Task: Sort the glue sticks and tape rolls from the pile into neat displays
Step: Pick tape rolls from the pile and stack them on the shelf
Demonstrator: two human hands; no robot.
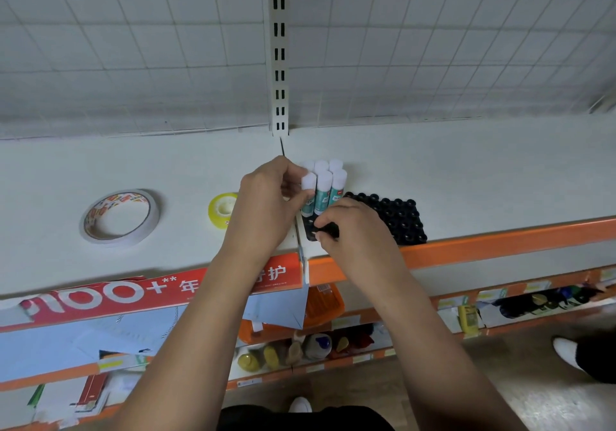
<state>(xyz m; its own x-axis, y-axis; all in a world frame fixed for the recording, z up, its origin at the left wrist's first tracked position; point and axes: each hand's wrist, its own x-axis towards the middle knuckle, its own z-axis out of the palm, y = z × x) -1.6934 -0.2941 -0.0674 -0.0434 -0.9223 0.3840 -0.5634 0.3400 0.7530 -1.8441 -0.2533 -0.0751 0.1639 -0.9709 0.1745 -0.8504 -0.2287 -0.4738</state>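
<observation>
Six glue sticks [325, 184] stand upright, white caps up, in two rows at the far-left end of a black socket tray [396, 217] on the white shelf [466, 177]. The left hand [266, 207] grips the front stick [308, 182] by its cap, fingers curled round it. The right hand [353, 227], at 5 o'clock from the sticks, pinches the tray's near-left corner. The rest of the tray, sockets unfilled, extends toward 4 o'clock. A yellow tape [221, 209] lies at 9 o'clock, partly behind the left hand. A larger white tape roll [120, 219] lies flat farther out at 9 o'clock. A slotted post [279, 47] rises at 12 o'clock.
</observation>
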